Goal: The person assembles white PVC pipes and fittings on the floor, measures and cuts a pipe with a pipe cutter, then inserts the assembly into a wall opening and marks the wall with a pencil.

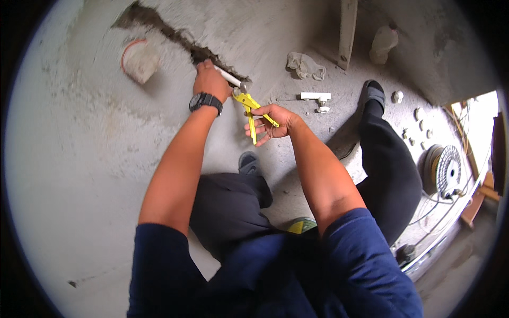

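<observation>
My left hand (210, 80), with a black watch on its wrist, is closed around a white plastic pipe (228, 75) beside a rough groove (175, 34) cut in the grey wall. In my right hand (277, 123) are yellow-handled pipe cutters (253, 114), their two handles spread apart. The cutters' metal jaws are at the pipe's lower right end; whether the blade touches the pipe is too small to tell. My left fingertips are partly hidden at the groove.
A white tee fitting (316, 96) and a crumpled plastic bag (306, 66) lie on the dusty floor. A cable reel (445, 168) stands at the right, near several small white pieces. A wooden post (347, 34) and a plastic bottle (384, 44) are farther back. An orange-rimmed round piece (142, 62) juts from the wall.
</observation>
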